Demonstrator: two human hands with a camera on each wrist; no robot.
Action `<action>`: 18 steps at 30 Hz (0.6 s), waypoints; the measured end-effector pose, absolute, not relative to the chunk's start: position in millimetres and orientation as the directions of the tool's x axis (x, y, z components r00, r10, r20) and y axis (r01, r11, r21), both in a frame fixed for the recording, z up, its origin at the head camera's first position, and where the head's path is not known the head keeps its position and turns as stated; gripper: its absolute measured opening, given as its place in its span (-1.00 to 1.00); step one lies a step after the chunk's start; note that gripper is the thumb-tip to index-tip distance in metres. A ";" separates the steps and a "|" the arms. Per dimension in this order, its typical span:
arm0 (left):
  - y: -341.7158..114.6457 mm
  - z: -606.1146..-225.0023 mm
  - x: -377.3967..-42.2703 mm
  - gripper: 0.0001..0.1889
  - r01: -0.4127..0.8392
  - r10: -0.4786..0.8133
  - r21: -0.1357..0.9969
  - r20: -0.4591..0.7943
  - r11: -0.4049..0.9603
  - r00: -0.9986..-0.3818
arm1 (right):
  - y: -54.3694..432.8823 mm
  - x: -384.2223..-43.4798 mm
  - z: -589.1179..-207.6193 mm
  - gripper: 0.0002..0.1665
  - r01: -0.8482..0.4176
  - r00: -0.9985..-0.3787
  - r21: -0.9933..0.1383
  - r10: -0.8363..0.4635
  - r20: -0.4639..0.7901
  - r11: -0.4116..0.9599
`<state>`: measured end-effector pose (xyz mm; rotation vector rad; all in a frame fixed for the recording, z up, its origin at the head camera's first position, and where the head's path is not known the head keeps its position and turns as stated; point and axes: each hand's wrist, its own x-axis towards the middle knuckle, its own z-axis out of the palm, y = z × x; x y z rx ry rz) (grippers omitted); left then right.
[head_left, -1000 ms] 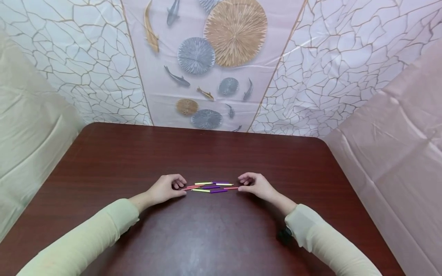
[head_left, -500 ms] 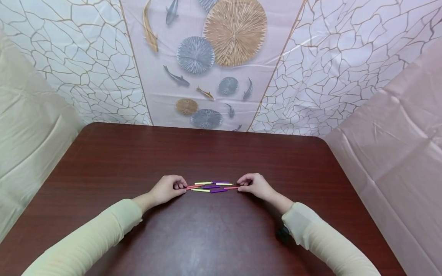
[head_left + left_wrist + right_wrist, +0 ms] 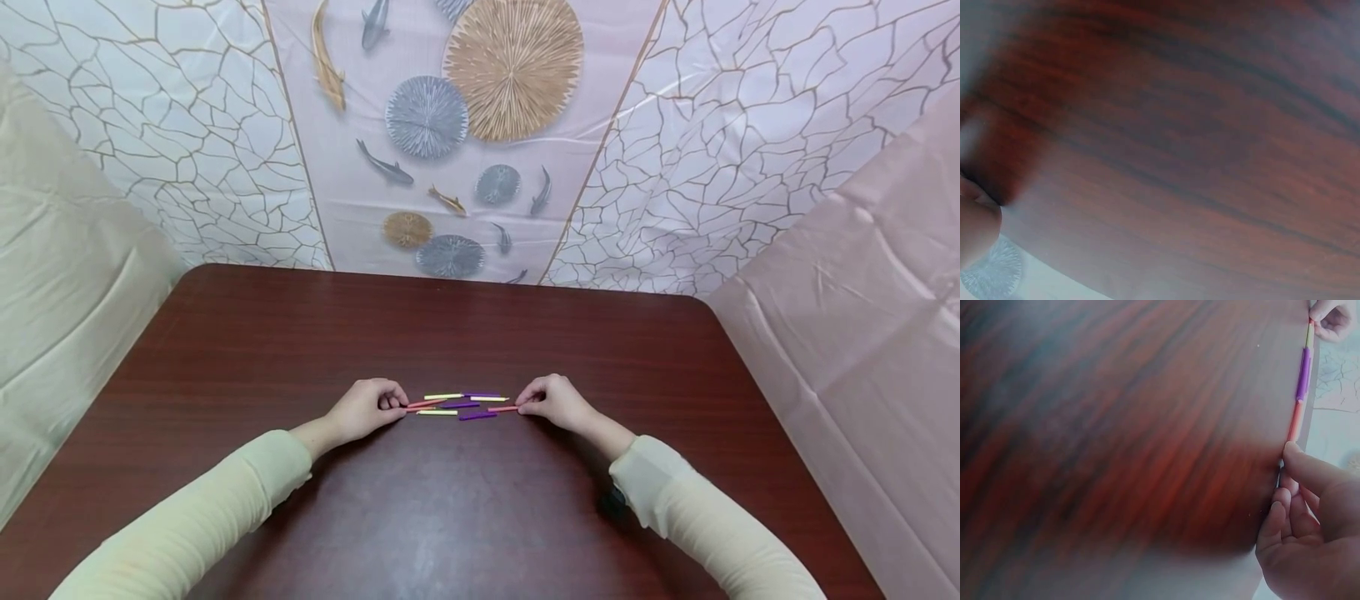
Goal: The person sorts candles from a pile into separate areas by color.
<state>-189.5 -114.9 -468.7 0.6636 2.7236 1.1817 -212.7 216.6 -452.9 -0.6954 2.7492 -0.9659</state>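
Note:
Thin short sticks in red, yellow and purple lie in a narrow bundle at the middle of the table. My left hand (image 3: 367,409) pinches the outer ends of two red sticks (image 3: 422,408) at the bundle's left side. At the opposite side my right hand (image 3: 557,403) pinches the end of another red stick (image 3: 504,408) between thumb and fingers. Between the hands lie yellow sticks (image 3: 437,412) and purple sticks (image 3: 477,415). The right wrist view shows a purple stick (image 3: 1303,374) in line with the red one. Only part of a hand (image 3: 977,228) shows in the left wrist view.
The dark reddish-brown table (image 3: 420,517) has rounded far corners. Behind it hangs a patterned cloth (image 3: 450,167) with fish and round leaf prints. Pale cloth walls (image 3: 862,275) flank both sides.
My left hand has shifted slightly to the right, nearer the bundle. The fingers of my right hand have drawn together at the red stick's end. The sticks look nearly unmoved.

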 end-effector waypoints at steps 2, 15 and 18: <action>-114.8 -467.8 -189.1 -0.95 0.349 0.427 0.715 0.079 0.606 -0.901 | 216.5 -212.8 -452.4 -0.95 -0.370 -0.884 -0.619 -0.468 0.004 0.693; -113.4 -469.9 -189.6 -0.95 0.352 0.428 0.713 0.082 0.606 -0.900 | 220.8 -229.2 -439.7 -0.93 -0.281 -0.920 -0.645 -0.391 -0.030 0.711; -113.7 -469.4 -189.5 -0.95 0.347 0.422 0.715 0.080 0.607 -0.903 | 220.9 -239.7 -431.6 -0.91 -0.257 -0.934 -0.645 -0.357 -0.026 0.719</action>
